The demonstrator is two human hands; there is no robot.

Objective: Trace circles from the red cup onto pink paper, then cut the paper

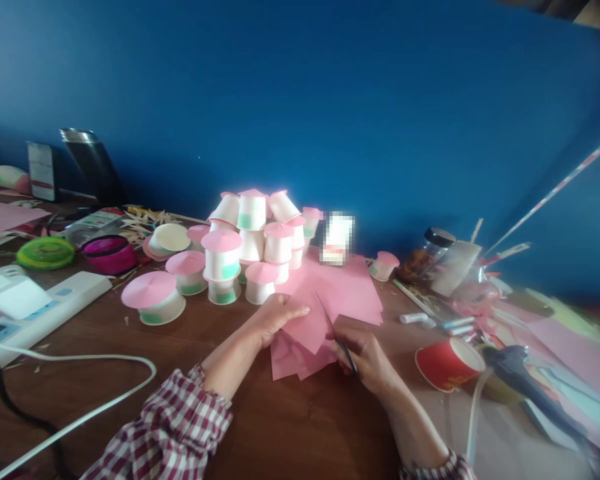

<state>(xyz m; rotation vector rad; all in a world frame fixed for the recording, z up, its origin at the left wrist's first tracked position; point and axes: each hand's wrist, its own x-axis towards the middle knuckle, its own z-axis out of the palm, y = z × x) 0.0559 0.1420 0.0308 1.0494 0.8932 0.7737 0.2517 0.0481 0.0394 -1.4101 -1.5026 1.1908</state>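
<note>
Near the middle of the table, my left hand (275, 317) grips a piece of pink paper (307, 323) by its left side, thumb on top. My right hand (365, 357) is closed around the dark handles of a pair of scissors (347, 350). Their blades point up and left and lie at the paper's right edge; whether they are cutting is too blurred to tell. Larger pink sheets (355, 293) lie behind the paper, and more pink pieces (287, 363) lie beneath it. Just beyond my left hand stand several white cups topped with pink discs (223, 250), some stacked.
At left are a white power strip (75, 300) with a cable, a green round case (45, 253), a magenta case (110, 253) and a dark tumbler (93, 163). A red paper cup (450, 363), a glue gun (520, 373) and a lidded jar (427, 250) are at right. Behind rises a blue wall.
</note>
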